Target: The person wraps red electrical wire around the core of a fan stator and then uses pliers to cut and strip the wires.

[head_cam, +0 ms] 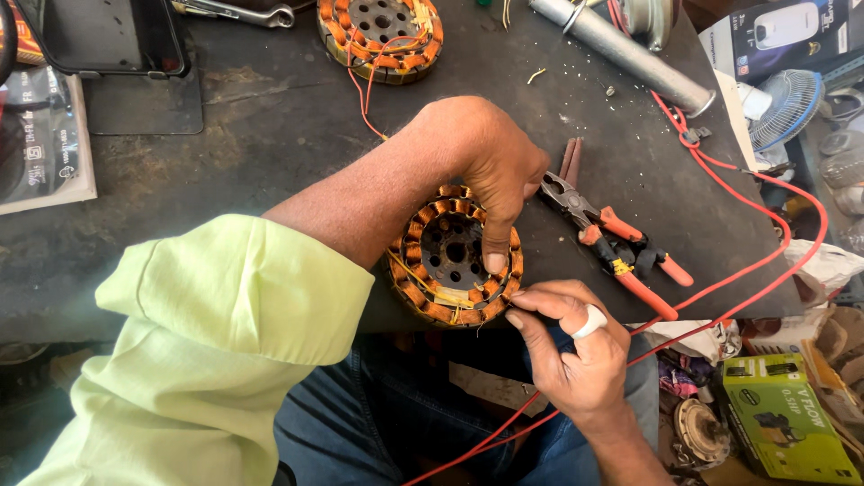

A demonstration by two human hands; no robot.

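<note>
Bench: dark, scuffed work table (270, 135) with metal filings scattered toward the far edge; cluttered floor and a green carton (787, 418) to the right.
Work piece: wound motor stator (454, 256), copper coils in a ring around a dark perforated core, sitting at the near edge of the table, just above the lap.
Left hand (490, 166): arched over the stator, fingers curled down, one fingertip pressed on the core's inner rim; holds it in place, grips nothing else.
Right hand (571, 346): thumb and forefinger pinched together at the stator's near-right rim, on a fine lead or tie; too small to tell which. White ring on one finger.
Nearby: orange-handled pliers (616, 247) just right of the stator; red wire (765, 216) looping past; second stator (380, 36) at the far edge.
Risk: stator sits at the edge, so a hard pull could tip it off; judged likely to snap or nick thin winding wire if tugged sideways.
</note>
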